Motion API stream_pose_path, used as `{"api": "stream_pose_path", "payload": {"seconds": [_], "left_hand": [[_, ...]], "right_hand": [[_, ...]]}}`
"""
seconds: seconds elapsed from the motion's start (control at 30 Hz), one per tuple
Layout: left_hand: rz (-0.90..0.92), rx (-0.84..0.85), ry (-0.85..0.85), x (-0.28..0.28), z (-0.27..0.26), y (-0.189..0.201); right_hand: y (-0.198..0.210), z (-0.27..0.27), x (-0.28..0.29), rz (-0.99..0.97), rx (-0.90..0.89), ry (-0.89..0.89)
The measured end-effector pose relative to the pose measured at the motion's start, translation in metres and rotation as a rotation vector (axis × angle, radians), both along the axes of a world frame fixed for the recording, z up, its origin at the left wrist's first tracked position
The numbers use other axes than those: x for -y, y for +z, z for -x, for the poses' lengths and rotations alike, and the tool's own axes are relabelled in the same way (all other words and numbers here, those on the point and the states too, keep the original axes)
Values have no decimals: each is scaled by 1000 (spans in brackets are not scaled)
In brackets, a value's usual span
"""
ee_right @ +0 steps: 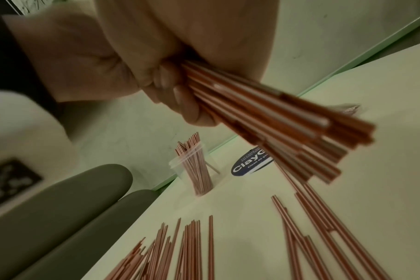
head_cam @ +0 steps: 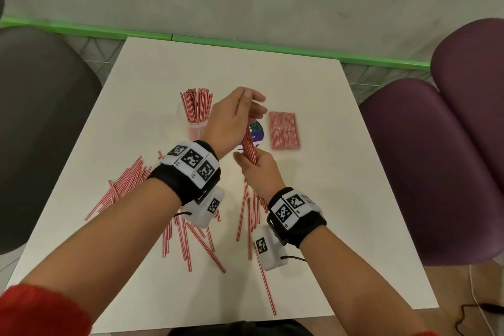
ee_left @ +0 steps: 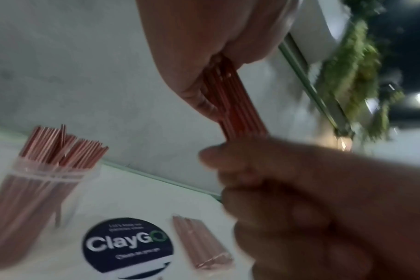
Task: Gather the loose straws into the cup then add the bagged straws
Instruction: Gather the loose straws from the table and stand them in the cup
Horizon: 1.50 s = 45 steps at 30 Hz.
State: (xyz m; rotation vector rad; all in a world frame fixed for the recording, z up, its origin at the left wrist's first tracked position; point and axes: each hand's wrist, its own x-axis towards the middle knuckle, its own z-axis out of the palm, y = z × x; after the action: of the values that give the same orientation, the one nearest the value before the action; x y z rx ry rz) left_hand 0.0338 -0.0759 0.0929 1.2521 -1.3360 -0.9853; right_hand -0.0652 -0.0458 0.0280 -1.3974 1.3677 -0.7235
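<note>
A clear plastic cup (head_cam: 197, 128) (ee_left: 36, 189) (ee_right: 194, 166) stands upright at the table's middle back, with several red-and-white striped straws in it. To its right lies the flat bag of straws (head_cam: 284, 133) (ee_left: 201, 244). Between the two, raised off the table, is a bundle of loose straws (head_cam: 249, 144) (ee_left: 235, 106) (ee_right: 264, 117). My right hand (head_cam: 261, 172) (ee_right: 132, 56) grips its lower part with curled fingers. My left hand (head_cam: 237, 117) (ee_left: 192, 47) pinches its upper end. More loose straws (head_cam: 125, 185) (ee_right: 190, 246) lie scattered near the front.
A round dark "ClayGo" sticker (head_cam: 256, 131) lies on the white table (head_cam: 327, 199) under the hands. A purple chair (head_cam: 436, 172) stands to the right, a dark grey one (head_cam: 41, 117) to the left. A cable (head_cam: 480, 308) runs on the floor at the front right.
</note>
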Motion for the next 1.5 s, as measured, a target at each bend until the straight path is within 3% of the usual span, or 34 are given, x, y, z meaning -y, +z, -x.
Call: {"api": "stream_pose_path", "payload": {"seconds": [0.23,0.47,0.63,0.67,0.73,0.8,0.87,1.0,1.07,1.13,1.23,1.5], "left_hand": [[-27,289,-76,0,-4,-8],[-34,279,-60,-2,-7,-7],[17,585,-142,-3,-12,-4],[-6,547,-194,-4,-12,-2],[-90,313,-252,-5,-11,2],[-200,5,-170,-2,-11,-2],[-395,-157,-102,-3,-13,-10],[-753,40,-273,-23,-16,-31],[-840,-148,-222,-26,-16,-35],[-839,-341,-130,-23,-19,-35],[-795,-445,-29,-18,-27,-38],[-732,-441,135,-9,-55,-50]], "right_hand": [[-4,0,-1,6,-91,-4],[9,-5,5,29,-64,-27],[12,-5,7,28,-16,-63],[16,-5,7,28,37,-65],[23,-5,10,54,91,-101],[32,-3,13,73,168,-194],[41,1,21,80,312,-315],[58,2,33,116,592,-412],[59,-4,36,144,607,-396],[54,-12,37,158,577,-379],[46,-27,40,118,567,-342],[40,-67,61,59,654,-263]]}}
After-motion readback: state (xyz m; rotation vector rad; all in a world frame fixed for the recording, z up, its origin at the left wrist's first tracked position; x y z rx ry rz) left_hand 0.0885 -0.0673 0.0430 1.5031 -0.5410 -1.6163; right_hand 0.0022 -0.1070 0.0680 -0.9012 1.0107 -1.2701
